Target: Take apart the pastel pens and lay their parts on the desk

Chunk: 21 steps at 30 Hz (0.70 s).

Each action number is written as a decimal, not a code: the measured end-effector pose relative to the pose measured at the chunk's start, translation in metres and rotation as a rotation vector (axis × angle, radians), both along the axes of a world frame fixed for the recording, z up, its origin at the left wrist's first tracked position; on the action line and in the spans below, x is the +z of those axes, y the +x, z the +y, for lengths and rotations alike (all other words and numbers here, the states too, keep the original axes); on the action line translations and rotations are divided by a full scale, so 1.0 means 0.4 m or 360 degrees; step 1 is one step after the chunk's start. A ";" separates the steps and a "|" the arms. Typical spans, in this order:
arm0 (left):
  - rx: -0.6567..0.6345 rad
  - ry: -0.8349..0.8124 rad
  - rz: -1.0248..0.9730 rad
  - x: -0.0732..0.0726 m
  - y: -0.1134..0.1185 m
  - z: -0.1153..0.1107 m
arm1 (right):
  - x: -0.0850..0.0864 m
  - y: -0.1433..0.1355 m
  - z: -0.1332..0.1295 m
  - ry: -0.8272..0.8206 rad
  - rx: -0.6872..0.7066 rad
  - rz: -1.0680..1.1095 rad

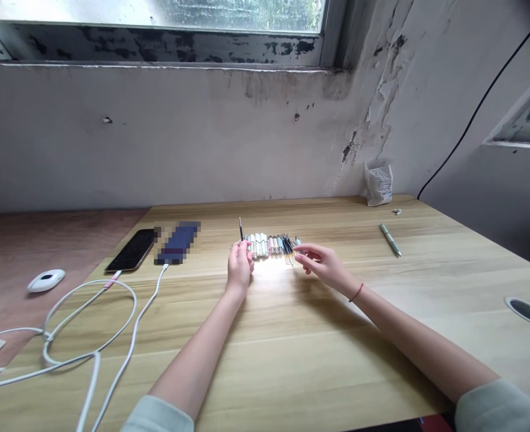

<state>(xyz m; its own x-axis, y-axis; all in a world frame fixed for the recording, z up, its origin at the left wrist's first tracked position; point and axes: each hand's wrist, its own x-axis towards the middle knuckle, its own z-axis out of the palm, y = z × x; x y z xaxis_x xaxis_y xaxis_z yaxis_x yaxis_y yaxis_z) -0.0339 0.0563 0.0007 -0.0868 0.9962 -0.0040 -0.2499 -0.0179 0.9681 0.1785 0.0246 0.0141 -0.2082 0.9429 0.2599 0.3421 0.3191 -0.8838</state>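
Note:
My left hand (239,264) is closed round a thin dark-tipped brush (241,229) that points up, at the left end of a row of pens. The row holds white and pale green pens (258,245), then pinkish ones (274,244). Several thin dark brushes with yellowish ends (288,249) lie at the row's right side. Beside them is my right hand (312,259), its thumb and forefinger a little apart at the brushes' edge. No held object shows in it.
Two phones (132,250) (179,243) with white cables (134,336) lie at the left, near a white oval device (46,280). To the right are a green pen (389,240), a crumpled plastic packet (379,183) and a round grommet (528,312).

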 end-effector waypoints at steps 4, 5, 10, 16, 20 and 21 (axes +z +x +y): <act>-0.0004 -0.0021 -0.0030 0.001 0.005 0.000 | 0.003 -0.003 0.023 0.0122 0.0033 -0.0236; -0.0006 -0.0023 -0.0032 0.002 0.006 -0.001 | 0.004 -0.002 0.029 0.0160 0.0039 -0.0312; -0.0015 -0.0031 -0.0001 0.002 0.007 -0.004 | 0.003 0.002 0.058 0.0398 0.0009 -0.0618; -0.0003 -0.0041 0.0015 0.001 0.008 -0.004 | -0.025 -0.008 0.088 0.0519 -0.0036 -0.0705; -0.0002 -0.0034 0.0034 0.004 0.010 -0.006 | -0.043 -0.019 0.105 0.0544 -0.0098 -0.0725; -0.0006 -0.0033 0.0048 0.004 0.010 -0.006 | -0.045 -0.022 0.108 0.0546 -0.0124 -0.0724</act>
